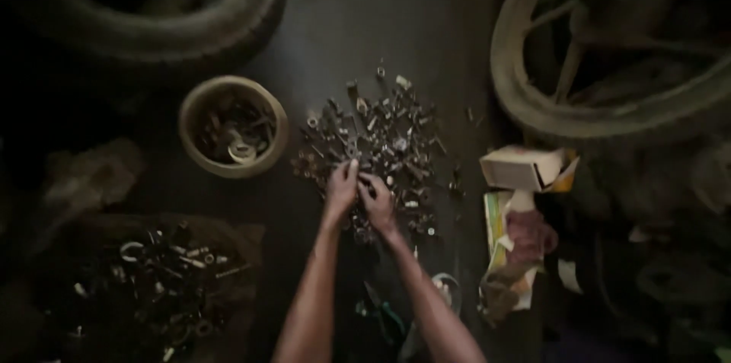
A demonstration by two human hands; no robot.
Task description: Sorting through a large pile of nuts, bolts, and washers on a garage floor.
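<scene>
Pile of nuts and bolts (381, 138) spread loose on the dark floor (358, 20), roughly mid-floor. Both hands are down on the near edge of it, side by side and touching. Left hand (342, 189) has its fingers curled, tips into the hardware; right hand (378, 202) likewise curled, fingers bent over small pieces. Picture too dim and blurred to tell which piece either hand pinches, or whether it grips one at all.

Just left of the pile: round bowl (234, 126), holding a few rings and odd metal parts, far from full. Toward the near left corner of the floor, a second heap of hardware (164, 275) on a dark flat sheet, with washers and bolts in it.

Judging by the lay: some pieces sit in the bowl and in the second heap, but the main pile is still large, so most of the picking-over looks undone.

Further out: tyre (145, 17) at the far left, spoked wheel (609, 51) at the far right, small open cardboard box (525, 167) and a crumpled rag on paper (521, 245) to the right of the pile. Pliers with green handles (384, 316) lie between the forearms.
</scene>
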